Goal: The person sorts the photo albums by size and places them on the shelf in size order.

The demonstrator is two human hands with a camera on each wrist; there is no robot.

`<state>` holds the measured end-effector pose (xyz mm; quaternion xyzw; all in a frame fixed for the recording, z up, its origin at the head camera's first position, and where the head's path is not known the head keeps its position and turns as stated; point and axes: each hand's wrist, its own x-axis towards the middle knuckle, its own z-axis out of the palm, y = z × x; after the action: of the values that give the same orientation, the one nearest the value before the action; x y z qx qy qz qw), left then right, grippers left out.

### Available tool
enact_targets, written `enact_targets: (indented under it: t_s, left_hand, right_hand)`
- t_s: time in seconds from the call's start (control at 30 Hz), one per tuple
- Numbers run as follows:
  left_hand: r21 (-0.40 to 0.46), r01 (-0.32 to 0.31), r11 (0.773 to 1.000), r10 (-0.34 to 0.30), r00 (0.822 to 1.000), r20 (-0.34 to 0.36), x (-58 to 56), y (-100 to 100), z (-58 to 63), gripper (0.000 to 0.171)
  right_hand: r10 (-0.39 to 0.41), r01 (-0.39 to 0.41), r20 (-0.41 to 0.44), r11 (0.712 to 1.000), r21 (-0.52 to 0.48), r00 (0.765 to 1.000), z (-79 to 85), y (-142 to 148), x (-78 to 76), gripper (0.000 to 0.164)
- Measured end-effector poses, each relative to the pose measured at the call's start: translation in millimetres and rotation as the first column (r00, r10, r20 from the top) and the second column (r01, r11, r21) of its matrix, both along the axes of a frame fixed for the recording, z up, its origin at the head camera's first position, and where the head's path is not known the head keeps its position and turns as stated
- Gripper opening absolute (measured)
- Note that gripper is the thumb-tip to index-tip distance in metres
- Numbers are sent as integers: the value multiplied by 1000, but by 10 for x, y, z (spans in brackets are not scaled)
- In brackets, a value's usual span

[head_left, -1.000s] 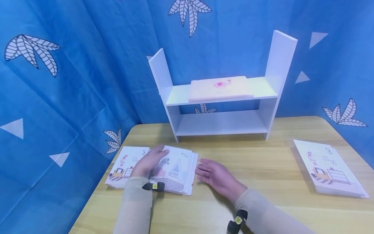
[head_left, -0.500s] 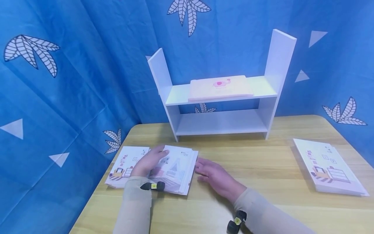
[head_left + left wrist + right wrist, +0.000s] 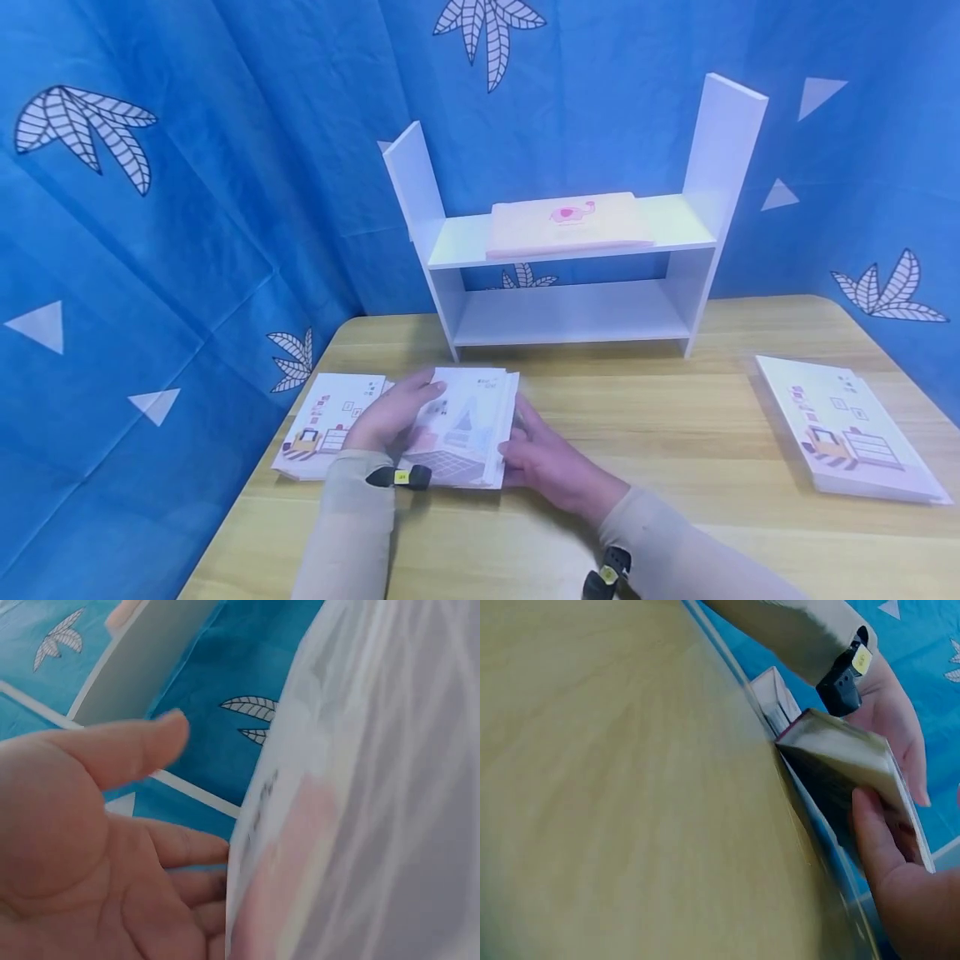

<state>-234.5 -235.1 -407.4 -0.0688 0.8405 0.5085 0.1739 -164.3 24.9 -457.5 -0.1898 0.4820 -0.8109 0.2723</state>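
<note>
Book stack (image 3: 457,437) has turned straighter, sitting near left; right hand (image 3: 551,467) pinches its right edge, left hand (image 3: 393,412), thumb apart, touches the left, likely keeping it aligned.

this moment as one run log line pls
right hand: grips middle books, right edge | left hand: at their left edge | left books, right books: on table | elephant-print item: on upper shelf

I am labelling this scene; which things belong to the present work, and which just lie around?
Apparently in the work:
- left hand
- right hand
- books between them

Apparently just there:
- left-side books
- right-side books
- pink elephant-print item
- white shelf
</note>
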Motion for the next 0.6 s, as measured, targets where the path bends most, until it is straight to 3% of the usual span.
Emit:
enact_targets:
  t_s: [0.2, 0.3, 0.4, 0.53, 0.6]
  left_hand:
    - [37, 68, 997, -67, 997, -40, 25, 123, 34, 66]
    - [119, 98, 988, -93, 995, -39, 13, 162, 25, 61]
    - [181, 98, 979, -90, 995, -50, -9, 187, 1, 63]
    - [141, 72, 987, -61, 995, -81, -48, 217, -40, 69]
    - [172, 53, 984, -40, 996, -84, -68, 233, -52, 69]
  right_hand:
    - [-105, 104, 1, 992, 66, 994, 6, 28, -43, 94]
    - [-134, 134, -1, 988, 77, 991, 27, 65, -82, 96]
    - [-157, 157, -6, 984, 84, 988, 47, 108, -125, 96]
    - [-183, 184, -18, 978, 94, 983, 74, 165, -179, 96]
    - [-198, 199, -23, 975, 99, 980, 90, 196, -203, 95]
